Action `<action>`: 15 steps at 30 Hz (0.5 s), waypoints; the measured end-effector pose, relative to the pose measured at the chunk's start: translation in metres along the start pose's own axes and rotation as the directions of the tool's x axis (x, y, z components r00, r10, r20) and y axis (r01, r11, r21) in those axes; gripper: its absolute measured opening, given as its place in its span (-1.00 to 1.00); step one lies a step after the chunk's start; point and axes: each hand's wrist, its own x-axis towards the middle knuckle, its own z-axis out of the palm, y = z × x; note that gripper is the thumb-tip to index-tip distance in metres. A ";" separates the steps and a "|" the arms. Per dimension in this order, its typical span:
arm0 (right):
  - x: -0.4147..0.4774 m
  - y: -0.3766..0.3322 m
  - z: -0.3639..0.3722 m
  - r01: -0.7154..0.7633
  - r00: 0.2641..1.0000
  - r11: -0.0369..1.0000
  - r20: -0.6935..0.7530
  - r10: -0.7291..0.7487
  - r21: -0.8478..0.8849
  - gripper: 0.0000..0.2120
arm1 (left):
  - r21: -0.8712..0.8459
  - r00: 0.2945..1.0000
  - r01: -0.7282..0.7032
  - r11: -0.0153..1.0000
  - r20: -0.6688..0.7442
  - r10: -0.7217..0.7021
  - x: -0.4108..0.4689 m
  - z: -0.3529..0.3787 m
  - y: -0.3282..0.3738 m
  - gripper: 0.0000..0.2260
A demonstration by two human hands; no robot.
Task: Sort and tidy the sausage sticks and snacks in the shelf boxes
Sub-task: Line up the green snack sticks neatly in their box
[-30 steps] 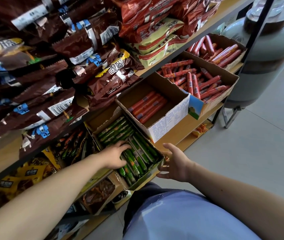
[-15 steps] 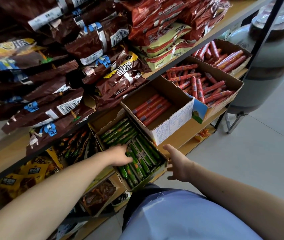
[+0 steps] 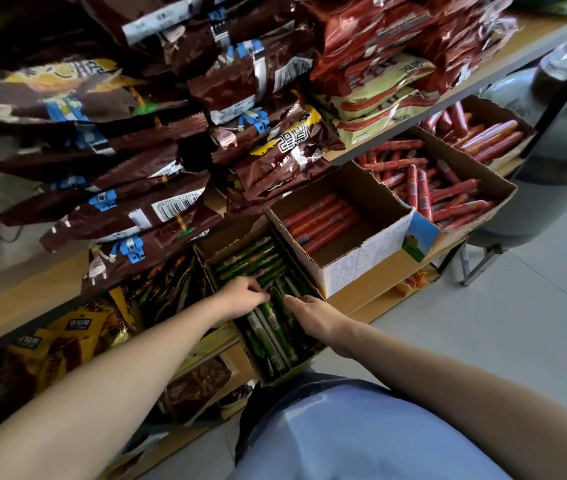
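1. Both hands are in the green box [image 3: 206, 251] on the lower shelf. The green sausage sticks [image 3: 277, 332] inside it lie mostly lengthwise, though the front rows look uneven.
2. The left hand [image 3: 244, 296] has its fingers curled down, pinching at the sticks. The right hand [image 3: 313, 313] lies flat against them, fingers fairly straight.
3. I'd say the job is at an early stage. Just right of the green box, the red sticks [image 3: 320, 220] sit neatly. Farther right of it, the jumbled red sticks [image 3: 441, 192] still need sorting.
4. Half a second ago the right hand hovered open outside the green box's front corner. Now it has moved inside, opposite the left.
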 end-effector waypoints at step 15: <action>0.025 -0.014 0.033 -0.194 0.961 0.843 -0.270 0.061 -0.501 -0.29 | -0.154 0.994 0.096 0.983 0.059 -0.088 0.000 0.007 0.004 -0.52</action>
